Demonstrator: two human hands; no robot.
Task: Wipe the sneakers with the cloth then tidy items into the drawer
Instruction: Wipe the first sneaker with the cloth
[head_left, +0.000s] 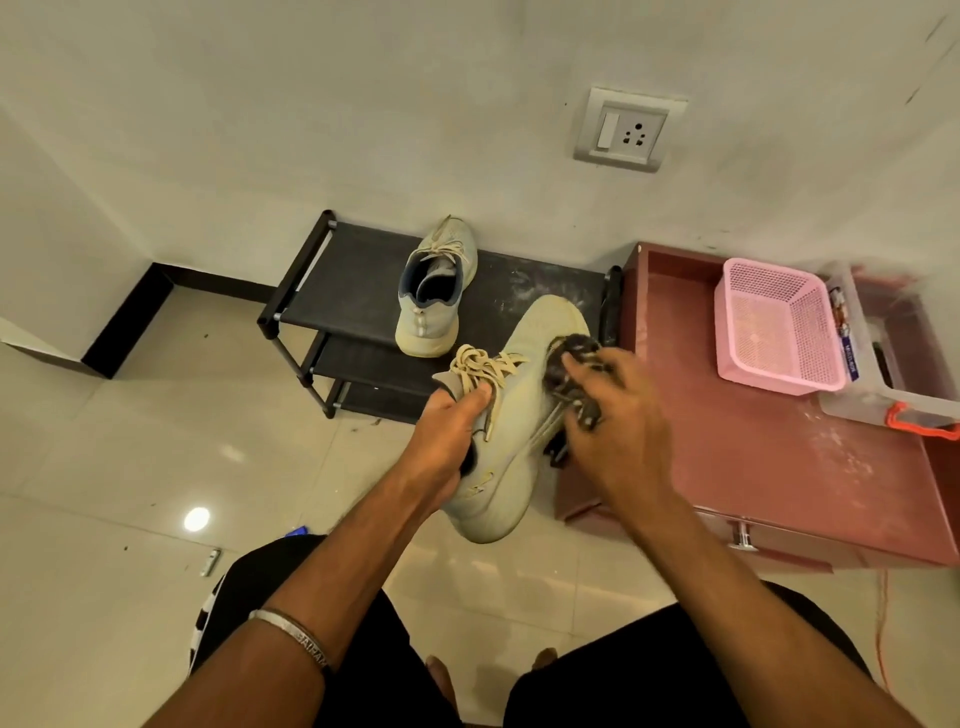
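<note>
Left of the red cabinet (753, 441), one sneaker (435, 291) rests on the shoe rack (332, 291); the left hand (447, 431) grips the held sneaker (514, 431) at its collar, light and pliable, while the right hand (618, 410) clutches the soft dark cloth (563, 358) against its upper. Bracelet lettering unreadable.

I see pale plaster walls (311, 104) with a grey switch-and-socket plate (621, 130) on the far wall and a black skirting (156, 291) meeting at the far left corner. The floor (156, 441) is glossy cream tile reflecting a ceiling light (197, 518). A black tiered rack (332, 291) stands against the far wall, a reddish cabinet (753, 457) beside it on the right.
</note>
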